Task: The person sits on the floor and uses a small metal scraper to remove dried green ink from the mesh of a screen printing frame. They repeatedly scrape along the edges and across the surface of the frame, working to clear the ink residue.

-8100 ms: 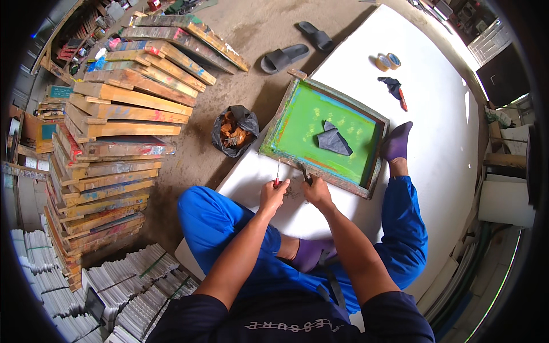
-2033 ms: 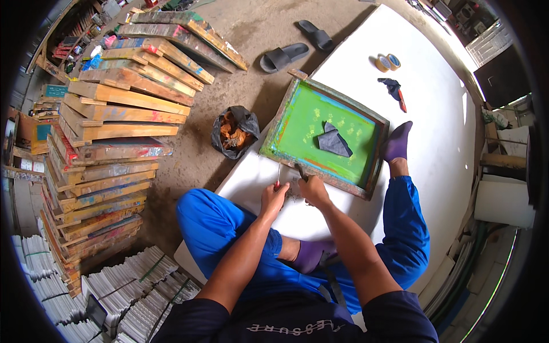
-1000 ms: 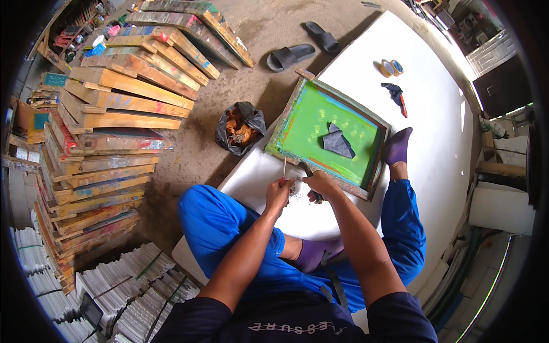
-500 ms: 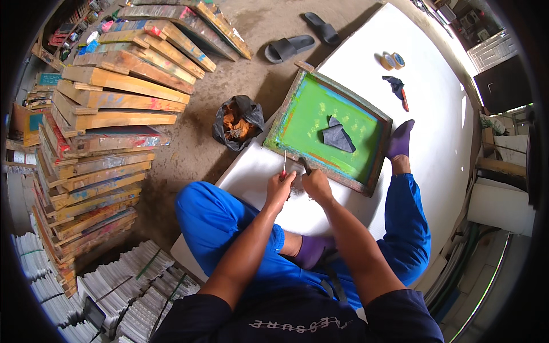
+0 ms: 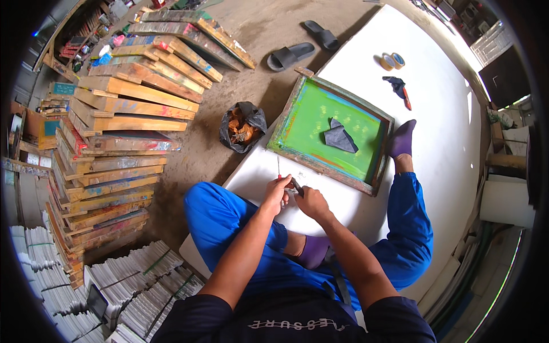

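Note:
My left hand (image 5: 276,193) is closed round a slim tool with a red handle and a thin pale shaft (image 5: 279,165), which looks like a screwdriver and points away from me. Close beside it, my right hand (image 5: 313,203) grips a dark tool (image 5: 297,186), whose end reaches my left fingers; its kind is not clear. Both hands are over the white surface, just short of a wooden-framed printing screen (image 5: 326,164) with green mesh. A folded dark cloth (image 5: 341,139) lies on the mesh.
White board (image 5: 437,148) lies under me. Two tape rolls (image 5: 393,61) and a red-handled tool with dark cloth (image 5: 398,91) lie beyond the screen. A black bag of brown scraps (image 5: 242,127), sandals (image 5: 290,56) and stacked wooden frames (image 5: 131,123) are leftward.
Both hands have drawn back toward me, away from the screen's near edge. The dark tool has moved from beside the frame to my left fingers. The whole view has shifted slightly.

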Demonstrator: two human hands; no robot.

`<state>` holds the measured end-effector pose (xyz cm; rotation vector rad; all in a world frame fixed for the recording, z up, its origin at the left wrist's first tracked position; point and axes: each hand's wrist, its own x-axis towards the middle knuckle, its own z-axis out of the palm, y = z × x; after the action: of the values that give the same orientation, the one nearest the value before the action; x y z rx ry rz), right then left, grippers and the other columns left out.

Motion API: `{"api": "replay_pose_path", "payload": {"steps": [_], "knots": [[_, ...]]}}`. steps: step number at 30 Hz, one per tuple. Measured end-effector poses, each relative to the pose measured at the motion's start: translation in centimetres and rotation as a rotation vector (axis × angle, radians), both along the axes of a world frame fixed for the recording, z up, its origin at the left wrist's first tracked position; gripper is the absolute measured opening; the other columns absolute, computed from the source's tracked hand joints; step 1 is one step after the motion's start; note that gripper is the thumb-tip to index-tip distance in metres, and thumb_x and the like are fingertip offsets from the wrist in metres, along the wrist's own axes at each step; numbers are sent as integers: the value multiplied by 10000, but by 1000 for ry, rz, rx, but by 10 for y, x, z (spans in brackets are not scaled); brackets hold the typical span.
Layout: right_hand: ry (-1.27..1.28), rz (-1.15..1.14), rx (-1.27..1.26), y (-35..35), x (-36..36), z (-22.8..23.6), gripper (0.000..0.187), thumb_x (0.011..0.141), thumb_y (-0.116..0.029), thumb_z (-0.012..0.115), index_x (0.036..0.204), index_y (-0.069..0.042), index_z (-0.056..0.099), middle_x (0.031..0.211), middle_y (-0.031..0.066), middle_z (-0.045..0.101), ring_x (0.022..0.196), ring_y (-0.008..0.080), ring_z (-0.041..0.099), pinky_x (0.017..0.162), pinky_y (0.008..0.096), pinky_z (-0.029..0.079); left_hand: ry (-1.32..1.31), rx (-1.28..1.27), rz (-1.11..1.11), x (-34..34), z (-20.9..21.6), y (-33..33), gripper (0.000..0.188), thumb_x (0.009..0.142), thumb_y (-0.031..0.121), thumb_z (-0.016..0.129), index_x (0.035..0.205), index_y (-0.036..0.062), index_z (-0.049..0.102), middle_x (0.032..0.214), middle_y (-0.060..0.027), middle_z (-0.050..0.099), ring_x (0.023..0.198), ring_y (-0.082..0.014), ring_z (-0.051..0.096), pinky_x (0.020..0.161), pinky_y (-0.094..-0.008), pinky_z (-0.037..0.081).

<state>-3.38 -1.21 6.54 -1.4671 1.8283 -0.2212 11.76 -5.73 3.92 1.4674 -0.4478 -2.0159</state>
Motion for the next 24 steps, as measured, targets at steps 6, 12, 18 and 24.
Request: {"api": "replay_pose_path", "payload": {"steps": [6, 12, 18, 24], "knots": [[-419, 96, 329, 2, -16, -6, 349, 914, -254, 638, 1147, 6, 653, 830, 126, 703, 753, 209, 716, 640, 348, 557, -44, 77, 69, 6, -7, 2, 272, 869, 301, 783, 951, 76, 653, 811, -16, 590, 442, -86, 461, 363, -269, 339], [-781, -136, 551, 7, -28, -6, 542, 936, -240, 644, 1413, -28, 499, 1055, 118, 694, 869, 203, 719, 662, 330, 560, -116, -44, -39, 4, 13, 5, 297, 896, 307, 736, 998, 32, 690, 847, -60, 633, 403, -89, 451, 354, -268, 330], [-856, -141, 576, 4, -31, -2, 547, 924, -229, 650, 1412, -33, 504, 1051, 125, 697, 879, 214, 719, 682, 349, 574, -121, -167, -51, 2, 7, 8, 248, 887, 231, 713, 973, 1, 687, 846, -91, 663, 404, -102, 468, 359, -269, 354], [-707, -14, 550, 1, -30, 0, 559, 900, -201, 667, 1411, -39, 510, 1014, 98, 692, 841, 169, 698, 668, 326, 567, -178, -175, -107, 3, 5, 6, 235, 881, 219, 719, 909, -12, 684, 772, -86, 675, 402, -100, 476, 346, -266, 345]]}}
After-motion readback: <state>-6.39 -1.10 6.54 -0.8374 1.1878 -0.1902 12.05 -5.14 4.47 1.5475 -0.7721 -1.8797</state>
